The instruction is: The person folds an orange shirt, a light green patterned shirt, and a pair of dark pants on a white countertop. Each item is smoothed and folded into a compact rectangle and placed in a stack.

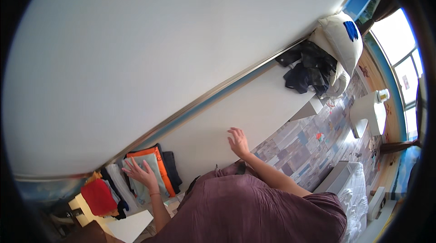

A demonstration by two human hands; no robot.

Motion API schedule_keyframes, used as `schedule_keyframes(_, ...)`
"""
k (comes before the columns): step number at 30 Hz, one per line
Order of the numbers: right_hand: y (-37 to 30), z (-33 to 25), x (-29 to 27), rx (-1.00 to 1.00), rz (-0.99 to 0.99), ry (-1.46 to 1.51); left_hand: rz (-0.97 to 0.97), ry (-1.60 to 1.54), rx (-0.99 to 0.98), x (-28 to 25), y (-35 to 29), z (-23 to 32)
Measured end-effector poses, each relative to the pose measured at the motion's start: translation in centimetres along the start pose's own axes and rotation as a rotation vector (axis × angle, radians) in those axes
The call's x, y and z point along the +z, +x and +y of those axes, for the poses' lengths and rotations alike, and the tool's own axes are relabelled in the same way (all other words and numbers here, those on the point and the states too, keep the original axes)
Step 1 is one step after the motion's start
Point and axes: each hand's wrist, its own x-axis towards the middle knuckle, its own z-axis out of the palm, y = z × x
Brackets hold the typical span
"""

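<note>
My left hand [143, 177] is open with its fingers spread, in front of a stack of folded clothes at the left end of a long white surface [204, 138]. A pale blue folded garment [141, 194] lies behind that hand, beside an orange one [166, 170] and a dark one [173, 170]. Whether the fingers touch the cloth I cannot tell. My right hand [239, 144] appears over the white surface near its front edge, fingers apart and nothing in them.
More folded clothes, white [119, 184] and red [97, 197], sit farther left. Crumpled dark clothes [311, 70] lie at the far right end, by a white pillow [338, 38] bearing a blue cloth [350, 30]. A white chair [370, 113] stands on the patterned floor [299, 147].
</note>
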Motion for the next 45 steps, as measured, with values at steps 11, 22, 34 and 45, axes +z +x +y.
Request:
schedule_keyframes(11, 10.9, 23.8, -16.0, 0.439, 0.562, -0.429, -0.66, -0.755, 0.43, 4.4, -4.0, 29.0)
schedule_keyframes(22, 18.8, 24.7, -23.7, 0.22, 0.432, 0.07, -1.132, -0.97, 0.139, 4.5, -5.6, 41.2)
schedule_keyframes(34, 7.9, 16.3, -18.9, 0.319, -0.312, 0.817, -1.7, -1.25, -0.624, 8.2, -7.1, 50.3)
schedule_keyframes(45, 10.2, 34.8, -24.5, 1.386, 0.894, 0.75, -1.061, -1.603, -0.826, 5.0, -2.1, 44.0)
